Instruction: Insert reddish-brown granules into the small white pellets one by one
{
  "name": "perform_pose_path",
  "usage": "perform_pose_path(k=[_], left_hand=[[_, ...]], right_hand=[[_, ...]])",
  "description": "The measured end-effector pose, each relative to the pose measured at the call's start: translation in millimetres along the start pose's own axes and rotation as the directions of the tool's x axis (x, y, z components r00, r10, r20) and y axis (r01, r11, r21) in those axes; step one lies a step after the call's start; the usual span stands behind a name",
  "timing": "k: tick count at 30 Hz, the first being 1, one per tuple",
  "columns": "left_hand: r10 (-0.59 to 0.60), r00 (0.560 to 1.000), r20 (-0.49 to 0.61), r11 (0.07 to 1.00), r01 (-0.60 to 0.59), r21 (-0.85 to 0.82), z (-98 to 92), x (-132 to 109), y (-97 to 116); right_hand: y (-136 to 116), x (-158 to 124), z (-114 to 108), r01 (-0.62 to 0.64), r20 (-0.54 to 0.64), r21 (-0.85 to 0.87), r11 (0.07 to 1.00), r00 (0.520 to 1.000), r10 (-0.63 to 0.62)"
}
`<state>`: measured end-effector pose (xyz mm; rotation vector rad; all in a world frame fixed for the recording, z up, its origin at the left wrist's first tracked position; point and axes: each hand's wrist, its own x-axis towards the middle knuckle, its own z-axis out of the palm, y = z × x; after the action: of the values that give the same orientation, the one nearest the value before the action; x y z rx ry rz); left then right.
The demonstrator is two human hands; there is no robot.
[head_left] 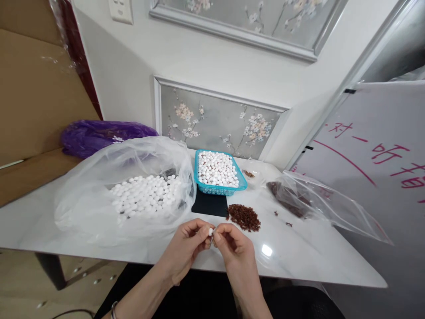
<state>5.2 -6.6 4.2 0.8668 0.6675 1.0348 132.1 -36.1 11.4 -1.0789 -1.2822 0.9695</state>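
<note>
My left hand [187, 246] pinches a small white ball [210, 231] between thumb and fingers, above the table's front part. Against it, my right hand [234, 246] has its thumb and fingertips pressed together at the ball's right side; whatever they hold is too small to make out. Just beyond my right hand lies a pile of small dark red pieces [245, 217]. A blue basket [221, 190] full of white balls stands behind, by a black flat item [210, 204]. To the left, a translucent plastic bag [83, 208] lies open with many white balls inside.
A purple bag [102, 135] lies at the back left beside cardboard [36, 97]. On the right, a clear bag [318, 199] holds dark red material, with a few loose pieces near it. The white table [299, 261] meets a wall behind and a whiteboard [375, 155] at right.
</note>
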Motion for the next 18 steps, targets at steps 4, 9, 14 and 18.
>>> perform_pose_path(k=[4, 9, 14, 18], left_hand=[[0.003, 1.000, -0.009, 1.000, -0.003, 0.017, 0.3, -0.6, 0.7], [0.035, 0.999, -0.020, 0.998, -0.034, 0.043, 0.7, 0.6, -1.0], [0.075, 0.996, -0.039, 0.994, -0.071, 0.085, 1.2, 0.2, -1.7], [0.093, 0.994, -0.056, 0.990, -0.087, 0.109, 2.2, -0.4, -0.7]], right_hand=[[1.2, -0.8, -0.4, -0.023, 0.001, 0.041, 0.999, 1.000, 0.023], [-0.1, -0.8, 1.1, -0.015, -0.021, 0.022, 1.000, 1.000, 0.015], [0.4, 0.3, 3.0, 0.073, -0.059, -0.056, 0.996, 0.995, -0.076], [4.1, 0.1, 4.1, 0.118, -0.080, -0.109, 0.987, 0.989, -0.127]])
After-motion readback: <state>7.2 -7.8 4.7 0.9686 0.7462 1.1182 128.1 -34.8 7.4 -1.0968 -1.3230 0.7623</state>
